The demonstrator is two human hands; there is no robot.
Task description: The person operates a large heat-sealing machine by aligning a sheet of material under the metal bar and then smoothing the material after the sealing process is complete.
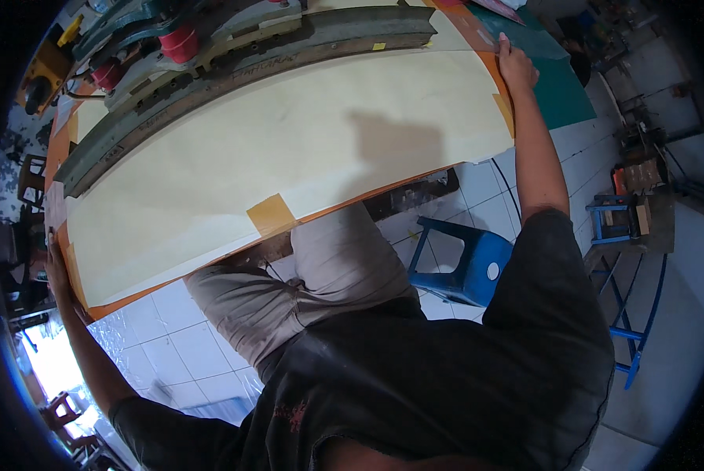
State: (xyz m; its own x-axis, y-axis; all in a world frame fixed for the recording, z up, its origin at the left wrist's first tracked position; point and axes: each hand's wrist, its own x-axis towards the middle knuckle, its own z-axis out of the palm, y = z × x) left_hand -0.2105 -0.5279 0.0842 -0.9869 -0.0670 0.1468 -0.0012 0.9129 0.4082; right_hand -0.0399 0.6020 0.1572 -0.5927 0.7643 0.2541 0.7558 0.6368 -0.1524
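A large cream paper sheet [289,149] lies flat on an orange work table [124,294], its far edge under the long grey bar of a cutting machine [234,71]. My left hand [56,271] grips the sheet's left edge at the table's end. At the other end my right hand [515,64] rests fingers-down on the sheet's right edge. A strip of tan tape [271,213] sits on the sheet's near edge.
The machine carries red knobs [179,43] and green metal parts at the back. A blue plastic stool [466,259] stands on the white tiled floor by my right leg. A green mat [560,78] lies right of the table. A blue metal frame [630,275] stands further right.
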